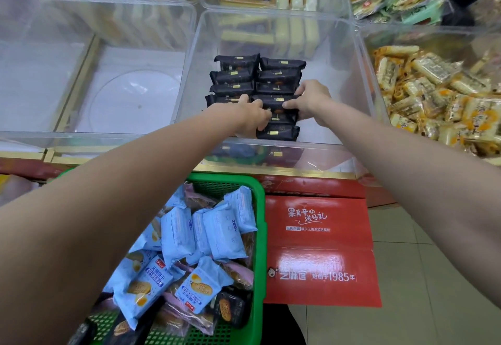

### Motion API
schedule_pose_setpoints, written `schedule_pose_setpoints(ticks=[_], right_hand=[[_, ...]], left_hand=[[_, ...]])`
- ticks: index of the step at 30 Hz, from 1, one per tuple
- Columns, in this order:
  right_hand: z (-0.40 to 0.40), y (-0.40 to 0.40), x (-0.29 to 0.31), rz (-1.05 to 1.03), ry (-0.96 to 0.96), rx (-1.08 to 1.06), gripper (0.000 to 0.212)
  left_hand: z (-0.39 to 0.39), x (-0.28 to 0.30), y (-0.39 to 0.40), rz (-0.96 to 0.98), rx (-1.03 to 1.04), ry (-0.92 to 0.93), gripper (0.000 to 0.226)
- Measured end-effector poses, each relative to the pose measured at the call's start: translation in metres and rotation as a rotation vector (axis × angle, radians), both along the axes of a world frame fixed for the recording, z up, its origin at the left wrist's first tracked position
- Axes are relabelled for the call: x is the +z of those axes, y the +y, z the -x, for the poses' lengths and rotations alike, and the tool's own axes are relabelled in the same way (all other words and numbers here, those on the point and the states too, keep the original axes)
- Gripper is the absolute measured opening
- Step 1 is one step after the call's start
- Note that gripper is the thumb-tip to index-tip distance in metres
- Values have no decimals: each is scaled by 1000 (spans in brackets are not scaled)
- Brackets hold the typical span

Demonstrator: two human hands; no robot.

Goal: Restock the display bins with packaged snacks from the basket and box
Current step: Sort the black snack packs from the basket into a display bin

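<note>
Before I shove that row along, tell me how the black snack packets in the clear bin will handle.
The black packets are probably light and a bit slippery: glossy film wrappers. They keep boxy shapes, so likely fairly stiff. Standing in rows inside the clear bin, they may topple or fan out if pushed.

clear bin (pixel 360 78) open above, black packets (pixel 280 74) fill middle, bare floor either side

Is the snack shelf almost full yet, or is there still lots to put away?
Not yet. Two neat rows of black packets already lie in the middle clear bin. The left hand and right hand are both gripping packets in the right row. The bin to its left holds no snacks, and the green basket is still piled with blue packets.
</note>
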State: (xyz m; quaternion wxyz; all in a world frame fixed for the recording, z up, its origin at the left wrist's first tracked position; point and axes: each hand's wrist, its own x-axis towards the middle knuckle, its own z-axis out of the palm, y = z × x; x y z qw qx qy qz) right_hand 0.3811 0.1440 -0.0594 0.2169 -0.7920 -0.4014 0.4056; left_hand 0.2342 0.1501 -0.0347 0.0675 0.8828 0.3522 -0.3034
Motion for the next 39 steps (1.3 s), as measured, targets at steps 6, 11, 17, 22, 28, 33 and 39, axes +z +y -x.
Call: schedule_pose_setpoints(ticks=[6,11,17,22,28,33,39], right_hand=[[0,-1,3,-98,-77,88,35],[-2,-2,2,21,-87,140,32],[-9,-19,23,502,133,312,72],[0,-21,24,429,212,347,30],[5,-27,26,289,29,317,30],[25,-18,68,-3,-448,476,35],[101,-40,108,-446,-23,635,11]], left_hand=[[-3,-1,0,-41,-137,-7,26],[4,-8,9,49,-27,-102,17],[19,-3,7,166,218,-370,56],[16,-7,6,128,146,-244,65],[14,-7,10,114,123,-251,63],[42,18,7,-23,294,-680,26],[120,46,-34,-263,478,-1155,25]])
